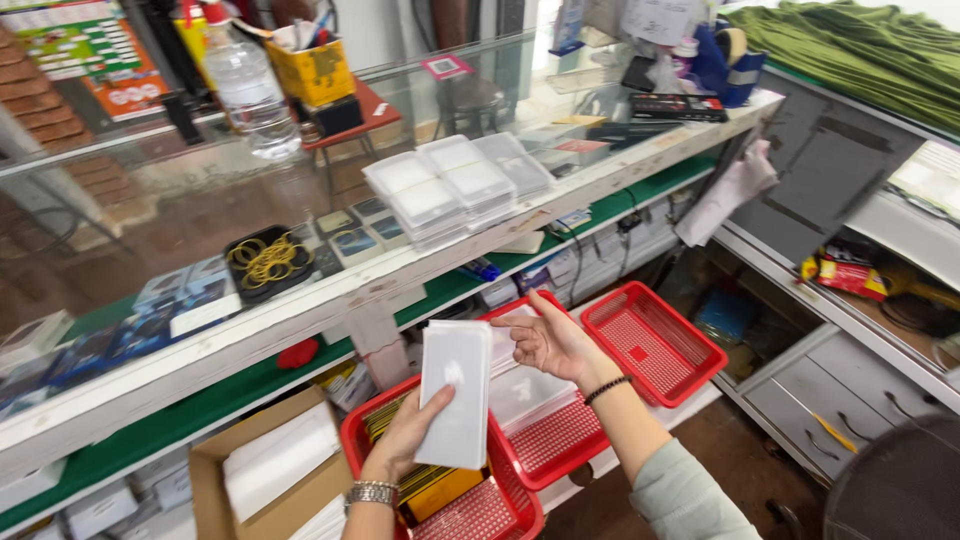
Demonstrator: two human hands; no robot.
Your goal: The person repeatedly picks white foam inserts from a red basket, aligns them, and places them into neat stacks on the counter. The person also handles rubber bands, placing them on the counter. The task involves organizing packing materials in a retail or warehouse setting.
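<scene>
My left hand (405,440) grips a stack of flat white packets (455,395) upright from below, over a red basket (350,435) holding yellow and dark packs. A metal watch sits on that wrist. My right hand (550,342) hovers just right of the packets, palm up, fingers spread and holding nothing, with a dark bead bracelet on the wrist. Below it lies a middle red basket (560,445) with more white packets (525,395).
An empty red basket (655,345) stands to the right. On the glass counter (130,215) above sit stacks of clear cases (455,185), a tray of rubber bands (268,262) and a water bottle (245,90). A cardboard box (270,475) stands at lower left, grey drawers (850,400) on the right.
</scene>
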